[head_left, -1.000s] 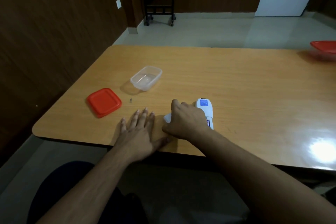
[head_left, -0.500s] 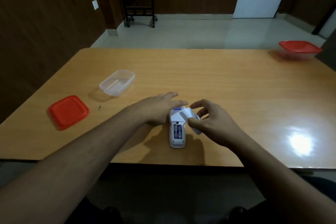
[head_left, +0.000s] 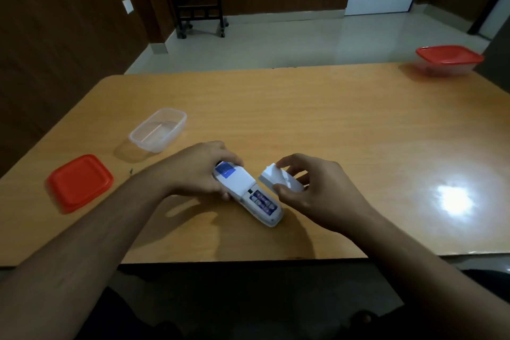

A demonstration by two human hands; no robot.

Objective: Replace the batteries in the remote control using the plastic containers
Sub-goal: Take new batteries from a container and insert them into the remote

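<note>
Since half a second ago the remote control [head_left: 247, 193] has swung to lie diagonally, and the battery cover [head_left: 280, 180] has come further away from it to the right.

On the counter [head_left: 303, 119], largest of the task's things, sits the open plastic container [head_left: 157, 130], clear and lidless at the left, with its red lid [head_left: 80, 182] lying flat nearer the edge; both are within easy reach, probably so the old cells can be dropped in. A 2nd container [head_left: 449, 61], capped in red, stands well apart at the far right corner; whether it holds fresh cells cannot be told.

The left hand [head_left: 198, 171] curls its fingers over the remote's top end, gripping it against the counter, apparently to steady it. The remote lies back-up, its compartment open and 2 batteries [head_left: 262, 200] showing.

The right hand [head_left: 311, 190] pinches the small white cover between thumb and fingertips, lifted just beside the remote. Judging by this, taking out the old batteries comes next.
</note>
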